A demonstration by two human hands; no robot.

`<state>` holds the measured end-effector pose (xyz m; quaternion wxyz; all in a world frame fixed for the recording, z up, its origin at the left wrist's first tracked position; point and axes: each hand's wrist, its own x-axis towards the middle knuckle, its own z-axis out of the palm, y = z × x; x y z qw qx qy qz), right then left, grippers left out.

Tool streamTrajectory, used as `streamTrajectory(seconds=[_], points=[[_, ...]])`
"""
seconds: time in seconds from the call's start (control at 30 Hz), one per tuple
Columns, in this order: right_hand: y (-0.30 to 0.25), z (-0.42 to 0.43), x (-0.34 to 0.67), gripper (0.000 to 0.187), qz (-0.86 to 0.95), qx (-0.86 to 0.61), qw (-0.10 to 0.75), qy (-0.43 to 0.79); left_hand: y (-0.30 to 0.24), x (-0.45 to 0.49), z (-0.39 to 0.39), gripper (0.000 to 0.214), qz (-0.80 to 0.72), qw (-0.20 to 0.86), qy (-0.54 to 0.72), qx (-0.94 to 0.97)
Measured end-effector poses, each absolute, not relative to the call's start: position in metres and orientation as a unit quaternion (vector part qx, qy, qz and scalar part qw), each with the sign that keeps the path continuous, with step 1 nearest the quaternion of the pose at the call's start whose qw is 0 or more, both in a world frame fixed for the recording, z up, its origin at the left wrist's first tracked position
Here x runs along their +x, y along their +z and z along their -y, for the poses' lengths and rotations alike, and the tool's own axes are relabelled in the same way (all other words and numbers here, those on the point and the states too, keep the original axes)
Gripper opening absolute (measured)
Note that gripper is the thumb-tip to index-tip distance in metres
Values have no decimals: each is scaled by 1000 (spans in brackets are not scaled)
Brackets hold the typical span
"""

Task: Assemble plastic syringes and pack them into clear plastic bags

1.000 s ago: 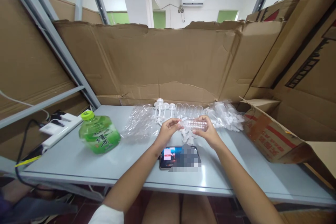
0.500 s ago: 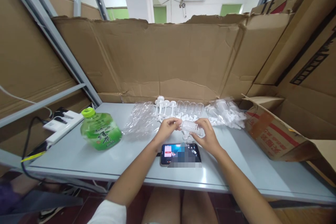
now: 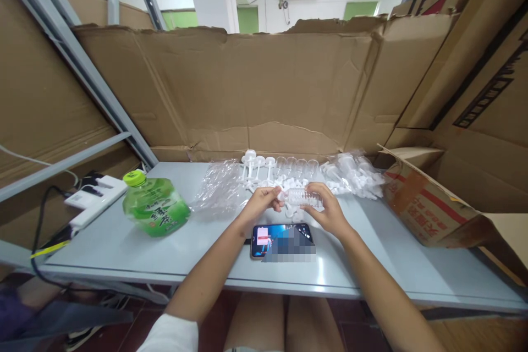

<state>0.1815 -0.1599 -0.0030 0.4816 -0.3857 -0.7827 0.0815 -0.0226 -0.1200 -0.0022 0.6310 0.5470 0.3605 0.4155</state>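
Beyond the smartphone (image 3: 274, 237), a right hand (image 3: 330, 212) grasps a ribbed clear tube (image 3: 299, 197), left hand (image 3: 264, 199) pinching its end; farther off, white fittings (image 3: 293, 182) look unjoined.

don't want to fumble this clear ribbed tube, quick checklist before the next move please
1. Right hand gripping the clear ribbed tube: ok.
2. Left hand pinching at its other end: ok.
3. Anything fully seated in that end: cannot tell, fingers cover it.
4. Small white parts contained: not ok, loose on the table.
5. Phone clear of both hands: ok.
6. Green bottle capped: ok.
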Motion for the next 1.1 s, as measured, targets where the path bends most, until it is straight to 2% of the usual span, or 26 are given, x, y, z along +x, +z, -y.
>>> streamTrajectory(seconds=[0.2,0.5,0.9,1.0,1.1], points=[[-6,159,182,23,790,-381,477,56,-1,-20,122,38,-369,574,446,579],[-13,158,184,39,806,-377,449,-85,6,-19,127,33,-353,582,461,569],[-21,162,178,37,793,-370,458,-157,7,-21,134,32,-364,556,497,557],[-19,164,175,39,790,-382,457,-145,7,-22,132,33,-375,542,498,563],[-11,167,172,39,780,-418,459,-84,9,-23,130,33,-363,531,487,590]])
